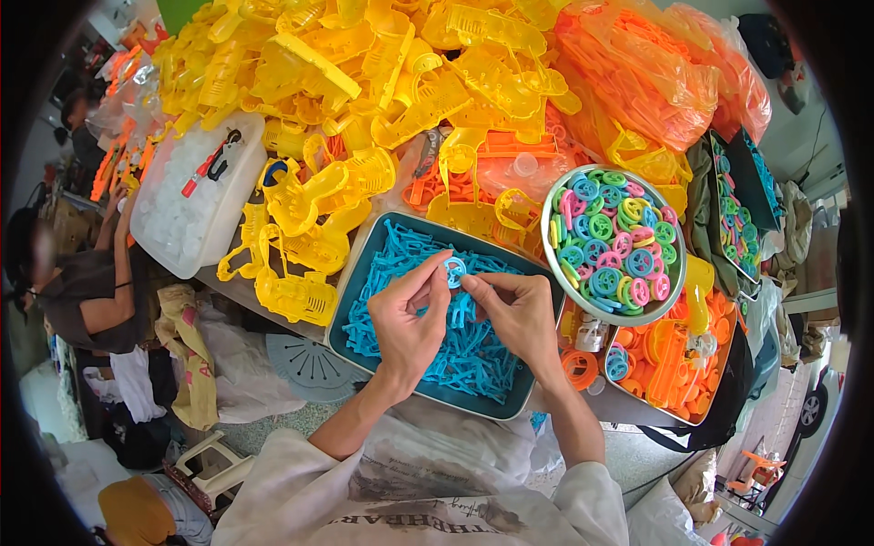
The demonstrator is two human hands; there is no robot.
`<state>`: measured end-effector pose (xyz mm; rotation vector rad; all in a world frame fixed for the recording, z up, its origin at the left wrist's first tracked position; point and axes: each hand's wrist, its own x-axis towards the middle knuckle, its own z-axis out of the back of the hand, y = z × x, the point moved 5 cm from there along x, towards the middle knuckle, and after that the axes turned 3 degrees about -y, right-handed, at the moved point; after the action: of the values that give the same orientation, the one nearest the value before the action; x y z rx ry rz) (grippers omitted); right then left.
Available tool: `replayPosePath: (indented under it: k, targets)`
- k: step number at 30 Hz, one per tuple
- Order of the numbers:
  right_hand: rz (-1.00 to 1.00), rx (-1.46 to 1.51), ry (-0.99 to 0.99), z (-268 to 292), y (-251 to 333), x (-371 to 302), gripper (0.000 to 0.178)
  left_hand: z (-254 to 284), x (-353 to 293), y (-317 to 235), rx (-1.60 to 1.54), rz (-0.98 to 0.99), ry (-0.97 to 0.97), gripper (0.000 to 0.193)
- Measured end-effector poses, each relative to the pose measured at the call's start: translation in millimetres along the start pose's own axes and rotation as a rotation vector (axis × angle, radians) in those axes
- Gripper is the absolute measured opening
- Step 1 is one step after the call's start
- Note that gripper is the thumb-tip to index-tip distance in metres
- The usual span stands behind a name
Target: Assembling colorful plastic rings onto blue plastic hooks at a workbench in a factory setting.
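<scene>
Between my two hands is a small light-blue plastic wheel with spokes, held above a teal tray. My left hand pinches its left edge between thumb and fingers. From the other side my right hand closes thumb and fingertips on the wheel's lower right edge. Whether a smaller part sits between the right fingertips is hidden. Many thin blue plastic pieces fill the tray below. A round metal bowl of colourful plastic wheels stands just right of the tray.
Yellow plastic shells pile up across the back. Orange parts fill a bag and a tray at the right. A white tub holds translucent pieces at the left. Another person sits at far left.
</scene>
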<state>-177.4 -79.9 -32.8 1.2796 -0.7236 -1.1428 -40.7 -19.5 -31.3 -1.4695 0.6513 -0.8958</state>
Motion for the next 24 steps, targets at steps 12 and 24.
replayPosePath:
  k: [12, 24]
  targets:
    - [0.102, 0.105, 0.04, 2, -8, 4, 0.027, -1, 12, -9, -0.253, 0.114, 0.293, 0.032]
    - [0.131, 0.168, 0.121, -4, -8, 2, 0.026, 3, 2, -14, -0.146, 0.007, 0.183, 0.032]
